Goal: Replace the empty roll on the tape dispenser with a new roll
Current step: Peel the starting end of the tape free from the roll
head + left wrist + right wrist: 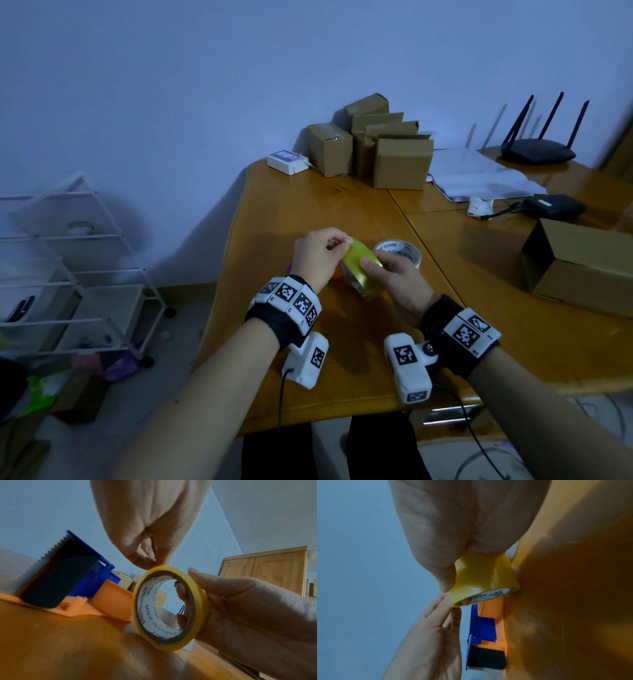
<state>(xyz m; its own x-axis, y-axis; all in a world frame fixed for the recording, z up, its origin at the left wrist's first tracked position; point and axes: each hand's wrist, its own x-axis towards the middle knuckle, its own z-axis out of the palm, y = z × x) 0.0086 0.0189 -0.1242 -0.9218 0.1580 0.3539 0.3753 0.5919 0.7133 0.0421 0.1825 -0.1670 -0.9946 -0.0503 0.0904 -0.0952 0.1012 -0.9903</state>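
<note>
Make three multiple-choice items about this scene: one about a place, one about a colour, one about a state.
1. Where does the tape dispenser lie?
A. on the wooden table
B. on the white rack
C. in a box

2. Which colour is the new tape roll?
A. red
B. yellow
C. green

3. What does the left hand do?
A. lies flat
B. holds the dispenser
C. pinches the roll's edge

Key: 1 A, the left wrist view shows it lying on the wood. 2 B, every view shows yellow. 3 C, its fingertips meet at the rim while the right hand holds the roll.
</note>
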